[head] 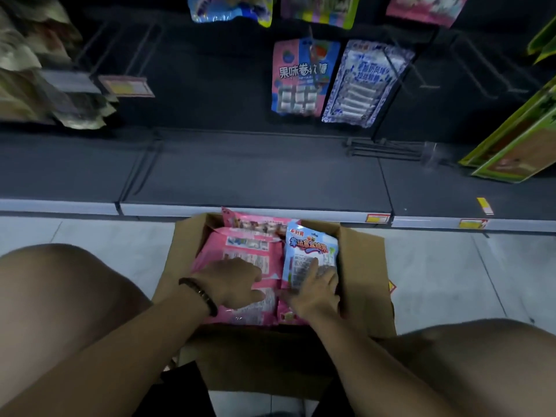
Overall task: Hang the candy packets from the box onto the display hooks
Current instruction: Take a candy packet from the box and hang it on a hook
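**Hidden, cropped and blurred regions**

The upper packets (pixel 230 9) are cut off by the top edge, and the green cartons (pixel 517 136) by the right edge. The hanging bags (pixel 45 70) at left are blurred. The fingers of the left hand (pixel 231 282) are tucked from sight. The lower end of the blue packet (pixel 310 251) is covered by the right hand (pixel 316 290). The price tags (pixel 377 218) cannot be read.

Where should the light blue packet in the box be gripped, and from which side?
Probably pinch the light blue packet at its top edge, coming down from above. It stands tilted by the right wall of the box, with its top edge raised clear of the pink packets, while the right hand rests on its lower half.
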Motion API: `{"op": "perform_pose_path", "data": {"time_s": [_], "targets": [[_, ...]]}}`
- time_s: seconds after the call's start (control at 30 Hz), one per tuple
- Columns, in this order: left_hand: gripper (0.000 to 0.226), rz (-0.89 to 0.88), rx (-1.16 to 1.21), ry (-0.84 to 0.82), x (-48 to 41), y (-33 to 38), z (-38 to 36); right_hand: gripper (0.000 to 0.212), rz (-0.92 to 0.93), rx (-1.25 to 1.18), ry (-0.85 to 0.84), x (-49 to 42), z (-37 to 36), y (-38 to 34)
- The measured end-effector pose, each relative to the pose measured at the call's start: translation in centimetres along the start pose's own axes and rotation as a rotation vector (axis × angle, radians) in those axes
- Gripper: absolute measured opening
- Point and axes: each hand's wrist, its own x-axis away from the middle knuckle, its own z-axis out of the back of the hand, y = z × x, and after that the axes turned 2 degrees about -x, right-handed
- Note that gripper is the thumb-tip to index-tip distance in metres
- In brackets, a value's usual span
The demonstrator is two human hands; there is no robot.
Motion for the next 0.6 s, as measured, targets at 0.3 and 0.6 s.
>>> {"op": "perform_pose_path", "data": {"time_s": [0.3, 0.6], "targets": [[0.052, 0.031, -0.147, 0.000, -1.7, -0.3, -0.3, 0.117, -0.096, -0.204, -0.043, -1.8, -1.0, -1.3], [0.058, -0.007, -0.134, -0.036, -1.5, 1.1, 0.2, 0.088, -0.024, -0.097, 0.200, -0.1, 1.4, 4.0]]}}
